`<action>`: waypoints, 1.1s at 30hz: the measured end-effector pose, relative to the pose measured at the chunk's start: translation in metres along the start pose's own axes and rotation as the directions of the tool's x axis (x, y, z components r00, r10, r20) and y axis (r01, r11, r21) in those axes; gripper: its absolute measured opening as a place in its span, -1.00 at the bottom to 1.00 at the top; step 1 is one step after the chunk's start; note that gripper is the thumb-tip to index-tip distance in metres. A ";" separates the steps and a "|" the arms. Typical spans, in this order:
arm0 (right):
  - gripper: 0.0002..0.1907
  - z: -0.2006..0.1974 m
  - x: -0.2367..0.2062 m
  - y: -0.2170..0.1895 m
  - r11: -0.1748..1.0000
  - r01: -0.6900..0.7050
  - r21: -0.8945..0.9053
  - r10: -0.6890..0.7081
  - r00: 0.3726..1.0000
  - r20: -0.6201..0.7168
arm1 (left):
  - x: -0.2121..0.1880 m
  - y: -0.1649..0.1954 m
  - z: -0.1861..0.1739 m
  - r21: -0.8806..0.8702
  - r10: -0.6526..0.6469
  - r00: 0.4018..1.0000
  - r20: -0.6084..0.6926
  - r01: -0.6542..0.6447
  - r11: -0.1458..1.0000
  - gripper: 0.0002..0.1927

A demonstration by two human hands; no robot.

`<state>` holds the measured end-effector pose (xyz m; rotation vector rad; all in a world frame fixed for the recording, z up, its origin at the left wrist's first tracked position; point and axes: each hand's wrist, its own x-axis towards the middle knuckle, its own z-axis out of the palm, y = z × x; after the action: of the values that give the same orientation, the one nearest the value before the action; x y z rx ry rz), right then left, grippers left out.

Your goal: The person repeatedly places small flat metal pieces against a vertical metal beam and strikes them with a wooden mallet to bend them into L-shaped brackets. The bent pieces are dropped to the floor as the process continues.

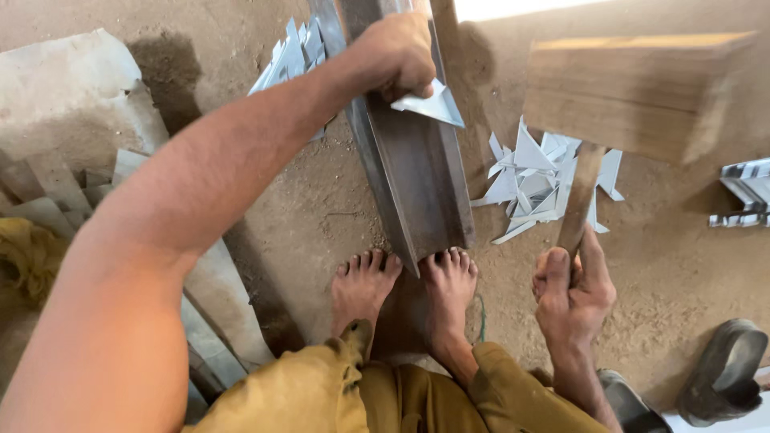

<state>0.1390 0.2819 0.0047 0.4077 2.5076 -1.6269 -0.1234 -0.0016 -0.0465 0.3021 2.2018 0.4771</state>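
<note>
My left hand reaches forward and grips a small triangular piece of sheet metal, holding it on top of a long steel angle bar that lies on the dirt floor. My right hand is closed around the handle of a large wooden mallet, whose block head is raised to the right of the bar. My bare feet rest at the near end of the bar, one on each side.
A pile of cut metal triangles lies right of the bar, and another pile lies behind my left arm. Flat stone slabs are at the left. Folded metal pieces and a sandal sit at the right.
</note>
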 end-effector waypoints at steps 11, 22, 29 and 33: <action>-0.59 0.019 0.001 -0.010 0.961 0.126 -0.248 -0.118 0.992 0.045 | -0.007 -0.004 -0.004 -0.115 0.025 0.996 -0.087 -0.035 0.993 -0.75; -0.57 0.024 -0.004 0.013 0.949 0.088 -0.302 -0.066 0.994 0.082 | 0.001 -0.014 0.003 -0.030 0.138 0.980 -0.141 -0.143 0.989 -0.79; -0.36 0.027 0.016 -0.026 0.488 0.403 -0.774 -0.480 0.865 0.147 | -0.127 0.030 0.028 0.229 0.432 0.761 -0.484 -0.366 0.902 -0.93; -0.63 0.038 0.014 -0.058 0.743 0.624 -0.242 -0.532 0.770 0.352 | -0.202 0.052 0.088 0.112 0.546 0.668 -0.505 -0.577 0.809 -0.68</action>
<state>0.1071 0.2269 0.0362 -0.6696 2.7739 -1.2064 0.0734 -0.0094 0.0660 0.9415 2.5860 1.0700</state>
